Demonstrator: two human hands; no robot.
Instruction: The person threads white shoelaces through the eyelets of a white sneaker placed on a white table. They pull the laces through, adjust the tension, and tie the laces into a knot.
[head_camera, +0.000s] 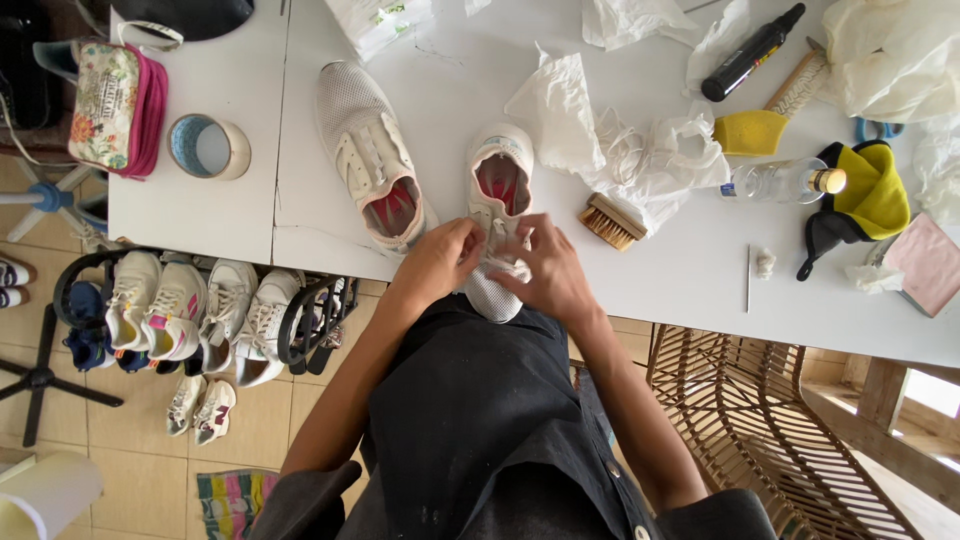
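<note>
A white mesh sneaker (497, 185) with a red insole lies on the white table (640, 280), its toe hanging over the near edge toward me. My left hand (440, 262) and my right hand (545, 268) both pinch its white laces over the tongue area. The fingers of both hands are closed on the laces. The matching second sneaker (372, 155) lies to the left, apart from my hands, angled on the table.
A small brush (610, 221), crumpled white paper and bags (620, 150), a black spray bottle (752, 52), a yellow-headed brush (760, 125), a clear bottle (785, 182), a tape roll (208, 147) and a floral pouch (118, 105) lie on the table. A shoe rack (200, 315) stands lower left, a wicker chair (760, 430) lower right.
</note>
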